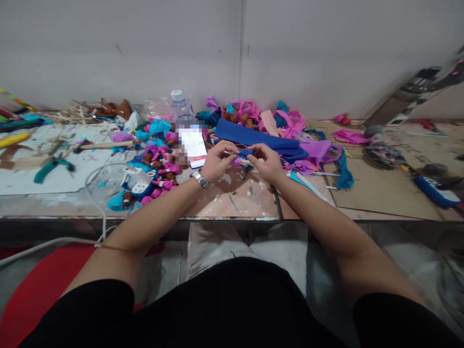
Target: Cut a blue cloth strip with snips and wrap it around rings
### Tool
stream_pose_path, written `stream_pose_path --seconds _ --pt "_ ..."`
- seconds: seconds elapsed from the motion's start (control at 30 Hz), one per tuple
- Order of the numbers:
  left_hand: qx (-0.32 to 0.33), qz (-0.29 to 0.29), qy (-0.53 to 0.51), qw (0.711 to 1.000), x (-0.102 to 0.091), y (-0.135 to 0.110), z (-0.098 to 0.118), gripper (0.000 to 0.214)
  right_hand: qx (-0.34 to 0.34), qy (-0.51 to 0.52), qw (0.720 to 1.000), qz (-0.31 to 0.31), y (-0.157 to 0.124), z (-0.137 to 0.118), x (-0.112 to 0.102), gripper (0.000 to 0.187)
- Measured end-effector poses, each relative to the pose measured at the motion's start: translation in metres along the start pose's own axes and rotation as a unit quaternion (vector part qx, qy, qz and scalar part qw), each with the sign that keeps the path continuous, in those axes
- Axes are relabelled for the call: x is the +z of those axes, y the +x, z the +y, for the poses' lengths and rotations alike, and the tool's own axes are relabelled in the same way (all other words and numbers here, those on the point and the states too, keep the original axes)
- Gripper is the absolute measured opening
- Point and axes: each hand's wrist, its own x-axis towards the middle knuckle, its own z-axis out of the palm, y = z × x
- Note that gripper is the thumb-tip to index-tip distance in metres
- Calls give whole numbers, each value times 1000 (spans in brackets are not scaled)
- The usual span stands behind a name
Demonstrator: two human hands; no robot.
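Both hands meet over the table in front of me, pinching a small piece of blue fabric (246, 152) between them. My left hand (218, 162), with a metal watch on the wrist, is closed on its left end. Fingers of my right hand (267, 163) are closed on its right end. Just behind the hands lies a long folded strip of dark blue cloth (253, 135). Beside my left hand a phone (194, 147) with a lit screen leans upright. Purple fabric scraps (315, 153) spread to the right of my right hand.
A clear bottle (182, 107) stands behind the phone. Several pink, blue and brown fabric bundles (168, 166) heap at the left, around a power strip (143, 186) with a white cable. Green-handled pliers (50, 170) and a hammer (105, 145) lie farther left. Cardboard (380, 188) covers the right side.
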Motion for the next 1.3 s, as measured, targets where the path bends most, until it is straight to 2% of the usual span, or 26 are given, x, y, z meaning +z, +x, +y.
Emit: stream_pose_path --seconds 0.23,0.37,0.43,0.53,0.63,0.77,0.93,1.03,1.1,1.17,1.3 --pt "0 -2 -7 1000 1 0 -1 31 55 96 994 14 3 10 4 57" --pt "-3 0 -21 1000 2 0 -1 32 67 116 991 12 4 12 5 59" --pt "-17 6 -41 999 2 1 -2 36 71 120 990 18 4 12 6 60" --pt "-71 11 -85 994 1 1 -3 41 72 121 990 25 4 12 5 62" --pt "-115 -23 -117 986 1 0 -3 48 63 103 993 19 4 11 4 60" --pt "-126 -83 -116 982 7 -4 -1 59 49 85 995 4 3 10 3 55" --pt "-137 -87 -71 984 9 -6 -3 38 41 79 996 4 2 13 3 51" --pt "-139 -69 -59 986 7 -5 -6 25 37 58 998 2 1 14 4 48" --pt "-124 -60 -62 989 6 -5 -7 37 29 33 999 2 1 12 3 44" --pt "-103 -85 -62 989 5 -5 -6 48 7 -2 1000 -8 1 10 2 41" --pt "-96 -140 -14 985 6 -7 -5 42 -54 -75 994 -55 0 4 -2 36"
